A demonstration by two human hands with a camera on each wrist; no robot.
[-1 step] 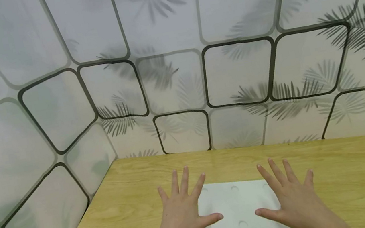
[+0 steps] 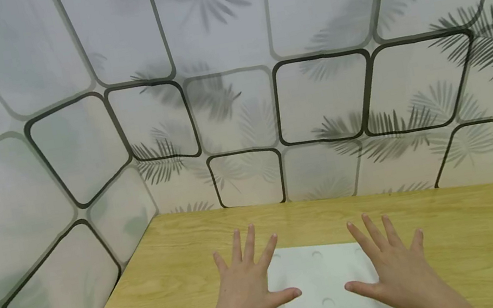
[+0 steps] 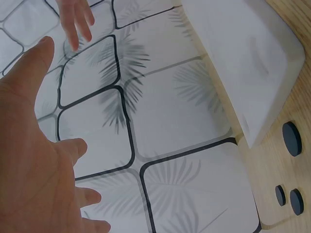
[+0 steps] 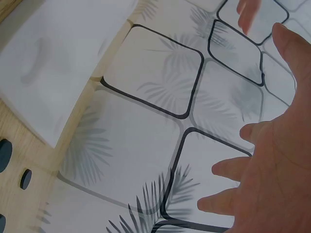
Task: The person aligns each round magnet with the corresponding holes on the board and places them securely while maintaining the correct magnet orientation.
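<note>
A white rectangular board with shallow round recesses lies flat on the wooden table. Over its left side hovers my left hand, palm down, fingers spread and holding nothing. My right hand mirrors it over the right side, fingers likewise apart with nothing held. The two thumbs point toward each other across the board. In the left wrist view, one larger dark disc and two smaller dark discs show beside the board. The right wrist view has several more dark discs near the board's other end; in the head view my hands hide them.
The wooden table reaches back to a wall patterned with rounded outlines and leaf prints. A similar side wall borders the table on the left.
</note>
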